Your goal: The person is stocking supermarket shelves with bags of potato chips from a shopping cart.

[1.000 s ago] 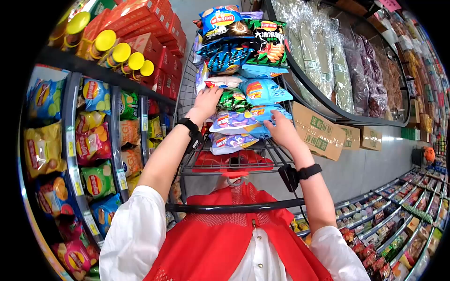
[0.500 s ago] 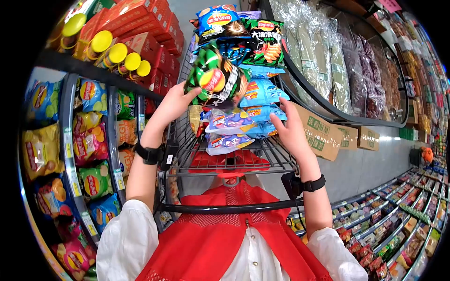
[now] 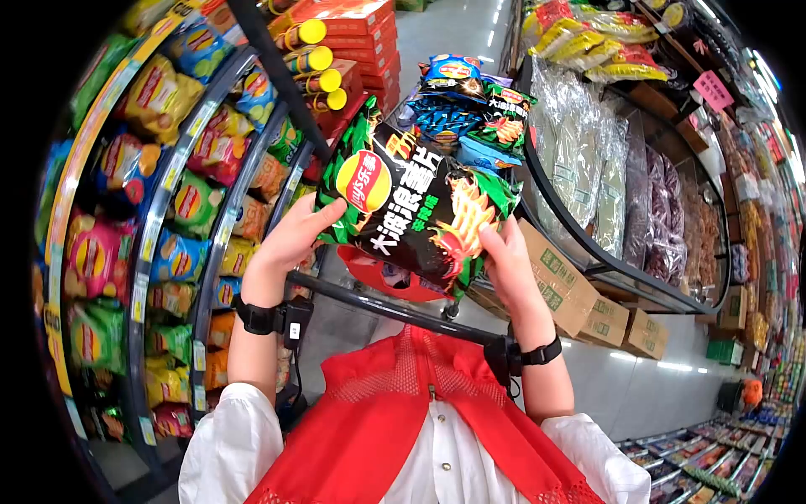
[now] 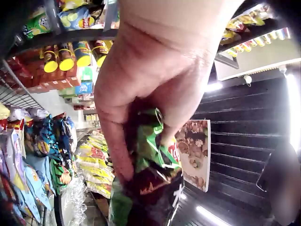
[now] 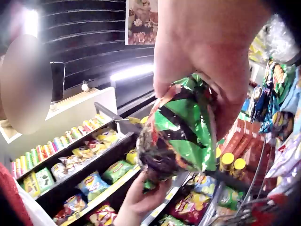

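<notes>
A black and green bag of potato chips (image 3: 416, 202) is raised in front of the body, its printed front facing up toward the head camera. My left hand (image 3: 290, 239) grips its left edge, thumb on the front. On the opposite edge, my right hand (image 3: 514, 265) pinches the bag with the thumb over the printed fries. In the left wrist view the fingers of the left hand (image 4: 146, 70) wrap the crumpled green end of the bag (image 4: 150, 136). The right wrist view has the right hand (image 5: 207, 61) holding the other end, with the left hand below it.
Beyond the held bag, more chip bags (image 3: 449, 118) are piled in the shopping cart, whose black handle (image 3: 395, 309) crosses before the body. Chip shelves (image 3: 180, 202) stand left, with red cartons (image 3: 357, 29) behind. Right are a display case (image 3: 579, 151) and cardboard boxes (image 3: 546, 277).
The left hand has lifted the black and green chip bag from the pile toward the body. The right hand now holds its other edge, and the head view has turned left.
</notes>
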Demonstrator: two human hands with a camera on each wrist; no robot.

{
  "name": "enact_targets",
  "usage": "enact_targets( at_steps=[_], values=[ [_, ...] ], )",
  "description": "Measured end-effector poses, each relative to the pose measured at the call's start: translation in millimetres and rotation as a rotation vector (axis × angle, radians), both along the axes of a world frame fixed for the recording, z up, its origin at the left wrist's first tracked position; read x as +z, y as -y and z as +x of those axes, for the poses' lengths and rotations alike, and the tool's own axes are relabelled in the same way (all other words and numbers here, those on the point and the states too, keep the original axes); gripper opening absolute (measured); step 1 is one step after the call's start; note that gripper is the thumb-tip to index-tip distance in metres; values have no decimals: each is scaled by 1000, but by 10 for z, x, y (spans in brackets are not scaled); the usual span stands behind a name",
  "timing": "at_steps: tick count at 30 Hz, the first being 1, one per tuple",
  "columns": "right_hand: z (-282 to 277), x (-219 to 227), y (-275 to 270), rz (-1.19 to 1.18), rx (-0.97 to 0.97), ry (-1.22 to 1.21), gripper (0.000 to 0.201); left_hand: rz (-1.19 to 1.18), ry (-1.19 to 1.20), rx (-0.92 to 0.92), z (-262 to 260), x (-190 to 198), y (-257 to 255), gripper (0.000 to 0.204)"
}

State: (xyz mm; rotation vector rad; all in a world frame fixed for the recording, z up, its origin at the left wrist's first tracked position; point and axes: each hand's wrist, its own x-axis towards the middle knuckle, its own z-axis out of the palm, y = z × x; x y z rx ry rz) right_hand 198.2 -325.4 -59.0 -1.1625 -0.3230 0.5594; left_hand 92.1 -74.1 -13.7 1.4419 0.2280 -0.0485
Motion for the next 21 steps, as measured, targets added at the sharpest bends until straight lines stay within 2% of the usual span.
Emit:
enact_targets(
  at_steps=[1, 3, 4, 5, 6, 7, 9, 10, 11, 12, 13, 14, 15, 17, 19, 20, 21],
  values=[
    [-85, 20, 22, 37, 10, 5, 57, -89, -4, 148, -110, 12, 103, 32],
    [-291, 121, 52, 73, -14, 15, 60, -217, 86, 254, -261, -159, 147, 28],
    [-381, 138, 67, 47, -35, 95, 51, -179, 79, 322, -338, -180, 223, 27],
    [-461, 141, 100, 53, -7, 100, 51, -138, 72, 398, -413, -171, 282, 26],
    [-528, 141, 124, -7, -59, 152, 54, 65, -10, 534, -477, -256, 259, 22],
    [-579, 137, 123, -53, -95, 209, 58, 389, -5, 597, -557, -275, 272, 21],
    [-547, -76, 236, -186, -89, 157, 56, 578, 50, 516, -781, -156, 282, 20],
    [-645, -3, 252, -80, -85, 45, 52, 766, 146, 482, -866, -175, 246, 22],
    [-690, 18, 269, -135, -79, 48, 46, 401, 45, 500, -940, -126, 295, 25],
    [-720, 1, 282, -69, -60, 41, 44, 613, 129, 478, -1037, -191, 193, 24],
    [-770, -7, 264, -90, -54, -18, 44, 727, 161, 511, -1165, -60, 205, 24],
    [-852, -12, 198, 15, -33, 26, 45, 561, 143, 547, -1303, 55, 233, 22],
    [-943, 51, 108, 43, 31, 87, 48, 583, 174, 593, -1415, 120, 215, 22],
    [-1180, 217, -120, 73, 74, 84, 54, 857, 241, 707, -1626, 115, 34, 25],
    [-1275, 193, -328, 70, 137, 119, 57, 857, 305, 807, -1849, 75, -112, 28],
    [-1396, 210, -510, 89, 202, 37, 58, 832, 394, 886, -2008, 55, -249, 31],
    [-1501, 212, -672, 109, 273, -47, 58, 748, 297, 908, -2243, 138, -324, 34]
  ],
)
